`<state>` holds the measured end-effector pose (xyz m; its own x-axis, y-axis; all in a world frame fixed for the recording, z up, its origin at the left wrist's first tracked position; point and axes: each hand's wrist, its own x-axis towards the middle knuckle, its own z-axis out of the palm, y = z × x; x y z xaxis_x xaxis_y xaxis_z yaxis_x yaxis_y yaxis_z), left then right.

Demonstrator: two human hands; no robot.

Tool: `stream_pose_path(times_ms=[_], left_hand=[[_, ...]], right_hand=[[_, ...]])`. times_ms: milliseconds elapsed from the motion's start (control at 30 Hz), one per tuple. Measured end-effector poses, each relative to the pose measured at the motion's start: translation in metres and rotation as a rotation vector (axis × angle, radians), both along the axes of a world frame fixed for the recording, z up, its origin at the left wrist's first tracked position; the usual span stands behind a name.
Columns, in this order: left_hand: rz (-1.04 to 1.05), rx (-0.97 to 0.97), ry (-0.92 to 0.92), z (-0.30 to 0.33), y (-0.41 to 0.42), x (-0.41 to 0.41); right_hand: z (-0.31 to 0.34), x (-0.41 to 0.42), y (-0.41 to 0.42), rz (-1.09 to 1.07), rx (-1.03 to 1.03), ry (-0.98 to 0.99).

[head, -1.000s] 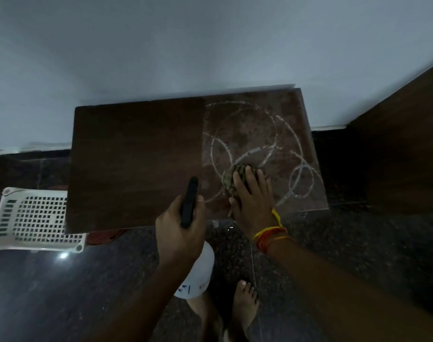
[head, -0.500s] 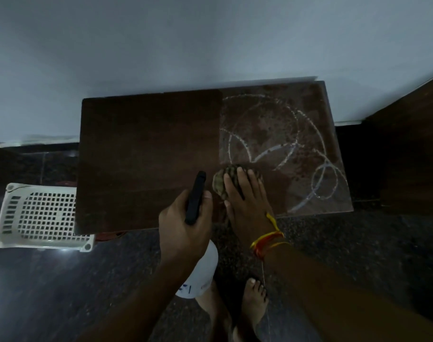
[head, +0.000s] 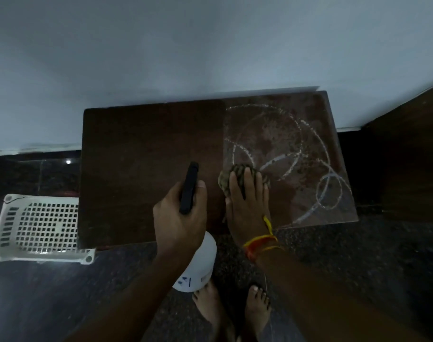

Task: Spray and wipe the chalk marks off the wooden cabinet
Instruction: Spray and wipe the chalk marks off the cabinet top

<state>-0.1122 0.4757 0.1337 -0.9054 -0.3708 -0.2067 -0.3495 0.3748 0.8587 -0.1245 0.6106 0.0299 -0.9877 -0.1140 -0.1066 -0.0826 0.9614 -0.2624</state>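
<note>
Left hand (head: 179,218): fingers wrapped around spray bottle (head: 198,262), near cabinet (head: 148,149) front edge.
Right hand (head: 247,203): fingers spread flat, pressing cloth (head: 237,171) on cabinet top beside chalk marks (head: 296,154).

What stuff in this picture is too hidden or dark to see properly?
All in the head view:
- Spray bottle: the left hand covers its neck and trigger; label marks too small to read.
- Cloth: mostly under the right hand.
- Chalk marks: any beneath that hand are hidden.
- White basket: contents too dark to tell.

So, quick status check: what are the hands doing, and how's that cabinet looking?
Left hand gripping spray bottle. Right hand pressing cloth flat on cabinet. Chalk marks remain on right half. Nothing in the way.
</note>
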Motion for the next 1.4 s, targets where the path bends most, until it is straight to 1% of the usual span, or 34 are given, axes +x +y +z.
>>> stream_pose_path(times_ms=[33,100,200,267,333,433,500,567,767,900,1033,1267,1400], left_hand=[[0.007,-0.008,-0.005,-0.001,-0.003,-0.001],[0.011,-0.022,-0.015,-0.003,-0.005,-0.001],[-0.003,-0.013,-0.054,0.002,-0.006,-0.003],[-0.022,-0.001,-0.075,0.006,-0.006,-0.006],[-0.032,0.004,-0.074,0.007,-0.007,-0.009],[-0.025,0.021,-0.087,0.003,-0.006,-0.012],[-0.018,0.033,-0.104,0.001,-0.006,-0.015],[-0.011,0.042,-0.119,0.001,-0.007,-0.018],[-0.001,0.061,-0.141,0.010,-0.010,-0.034],[-0.003,0.053,-0.121,0.007,-0.012,-0.048],[-0.020,0.045,-0.103,0.005,-0.012,-0.052],[0.009,0.038,-0.092,0.011,-0.015,-0.059],[0.010,0.089,-0.093,0.009,-0.016,-0.056]], right_hand=[[-0.001,-0.003,-0.010,-0.008,0.003,-0.008],[-0.004,0.005,-0.019,0.062,0.008,0.003],[-0.006,0.034,-0.009,0.194,-0.011,0.017],[-0.006,0.042,0.005,0.221,-0.010,0.020],[-0.005,0.029,0.013,0.189,-0.004,0.012],[-0.007,-0.015,0.001,0.042,0.012,0.010],[-0.007,-0.038,-0.008,-0.005,0.031,0.000],[-0.006,-0.040,-0.009,0.008,0.050,-0.012],[0.002,0.002,-0.001,0.073,0.067,-0.066],[0.000,-0.036,-0.008,0.057,0.062,-0.011],[-0.003,-0.072,-0.015,0.034,0.049,-0.015],[0.000,-0.019,-0.011,0.062,0.085,-0.037],[-0.004,-0.050,-0.012,0.086,0.079,-0.001]])
